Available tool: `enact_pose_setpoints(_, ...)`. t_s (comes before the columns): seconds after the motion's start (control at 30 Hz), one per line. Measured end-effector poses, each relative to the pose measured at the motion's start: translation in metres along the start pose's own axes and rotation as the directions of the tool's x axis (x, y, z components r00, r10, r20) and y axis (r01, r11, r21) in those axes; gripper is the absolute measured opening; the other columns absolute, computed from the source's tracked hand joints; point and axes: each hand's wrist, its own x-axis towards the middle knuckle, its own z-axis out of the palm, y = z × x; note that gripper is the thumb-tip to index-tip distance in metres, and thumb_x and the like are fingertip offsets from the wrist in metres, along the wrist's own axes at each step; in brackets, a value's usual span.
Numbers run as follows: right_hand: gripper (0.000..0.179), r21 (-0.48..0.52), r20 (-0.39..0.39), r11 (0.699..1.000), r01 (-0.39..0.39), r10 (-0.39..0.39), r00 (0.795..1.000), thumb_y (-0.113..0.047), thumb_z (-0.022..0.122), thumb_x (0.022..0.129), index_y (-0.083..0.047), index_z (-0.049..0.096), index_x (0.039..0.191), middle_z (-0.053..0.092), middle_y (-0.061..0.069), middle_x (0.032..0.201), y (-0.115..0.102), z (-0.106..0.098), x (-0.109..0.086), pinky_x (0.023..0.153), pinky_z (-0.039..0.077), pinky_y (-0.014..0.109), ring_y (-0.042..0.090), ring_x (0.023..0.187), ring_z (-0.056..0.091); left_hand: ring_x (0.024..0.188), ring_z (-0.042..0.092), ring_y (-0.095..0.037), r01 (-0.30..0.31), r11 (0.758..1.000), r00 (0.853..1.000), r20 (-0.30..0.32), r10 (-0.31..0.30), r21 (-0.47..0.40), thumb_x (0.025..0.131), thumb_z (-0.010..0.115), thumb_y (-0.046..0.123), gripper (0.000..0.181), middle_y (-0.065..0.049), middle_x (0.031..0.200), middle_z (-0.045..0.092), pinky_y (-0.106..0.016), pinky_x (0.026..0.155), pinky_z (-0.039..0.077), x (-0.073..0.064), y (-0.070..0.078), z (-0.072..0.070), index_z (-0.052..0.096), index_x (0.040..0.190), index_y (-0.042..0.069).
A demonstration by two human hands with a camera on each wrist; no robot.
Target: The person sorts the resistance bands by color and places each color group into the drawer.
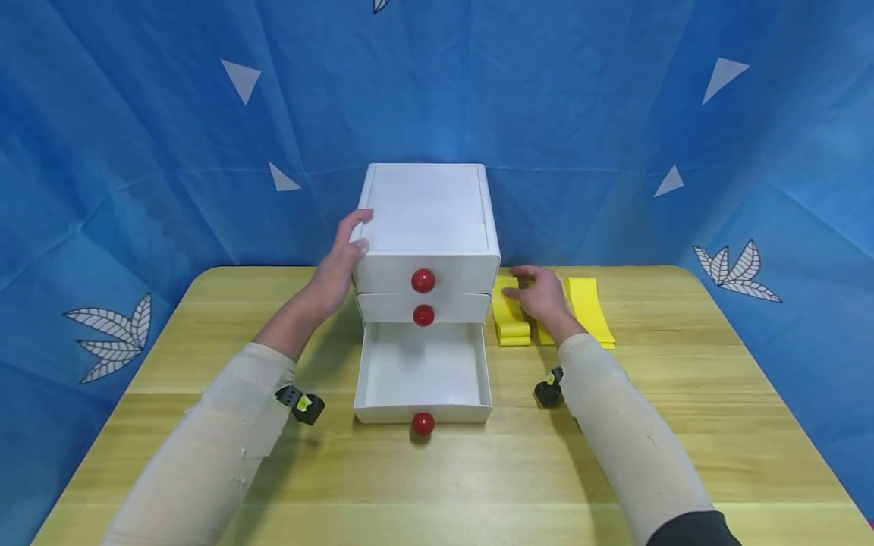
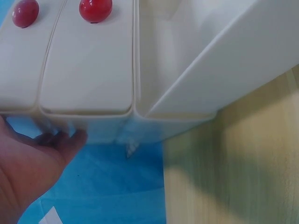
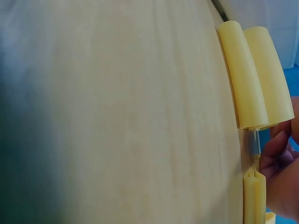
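A white drawer cabinet (image 1: 426,208) with red round knobs stands at the back of the table, its bottom drawer (image 1: 423,371) pulled out and bare inside. My left hand (image 1: 337,269) rests against the cabinet's upper left side, with a finger and the thumb over the top edge. In the left wrist view, other fingers (image 2: 70,144) touch the side wall. My right hand (image 1: 542,294) is over a folded yellow strip (image 1: 510,315) right of the cabinet. Its thumb and index finger are spread at the strip's far part; whether they touch it is unclear.
Another folded yellow strip (image 1: 589,307) lies right of my right hand, and more yellow material shows beneath that hand. The wooden table (image 1: 423,485) ends at a blue patterned cloth (image 1: 573,114) behind the cabinet. The pulled-out drawer juts toward me between my forearms.
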Motion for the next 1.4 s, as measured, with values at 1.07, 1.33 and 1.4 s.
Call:
enact_pose_setpoints(1.07, 0.016, -0.08, -0.129, 0.994, 0.07, -0.08, 0.988, -0.014, 0.073, 0.091, -0.004, 0.065, 0.1, 0.064, 0.013, 0.1, -0.01, -0.019, -0.023, 0.085, 0.046, 0.043, 0.032, 0.097, 0.055, 0.148, 0.003, -0.025, 0.03, 0.999, 1.0, 0.008, -0.03, 0.013, 0.103, 0.023, 0.041, 0.055, 0.002, 0.164, 0.003, -0.066, 0.112, 0.008, -0.003, 0.004, 0.001, 0.013, 0.157, 0.033)
enact_pose_setpoints(1.33, 0.019, -0.037, -0.181, 0.996, 0.078, -0.084, 0.98, -0.018, 0.072, 0.091, -0.005, 0.065, 0.103, 0.064, 0.014, 0.104, -0.025, -0.03, -0.038, 0.084, 0.046, 0.044, 0.033, 0.1, 0.056, 0.148, 0.003, -0.025, 0.025, 1.0, 1.0, 0.007, -0.025, 0.007, 0.103, 0.022, 0.041, 0.056, 0.001, 0.164, 0.003, -0.065, 0.112, 0.007, -0.003, 0.004, 0.001, 0.013, 0.157, 0.032)
enact_pose_setpoints(1.4, 0.02, -0.024, -0.193, 0.996, 0.087, -0.09, 0.977, -0.019, 0.071, 0.092, -0.004, 0.065, 0.103, 0.064, 0.015, 0.106, -0.029, -0.033, -0.041, 0.083, 0.047, 0.044, 0.032, 0.1, 0.056, 0.148, 0.004, -0.025, 0.022, 1.0, 1.0, 0.009, -0.023, 0.004, 0.103, 0.023, 0.04, 0.056, 0.001, 0.164, 0.003, -0.065, 0.112, 0.007, -0.003, 0.003, 0.001, 0.013, 0.157, 0.032)
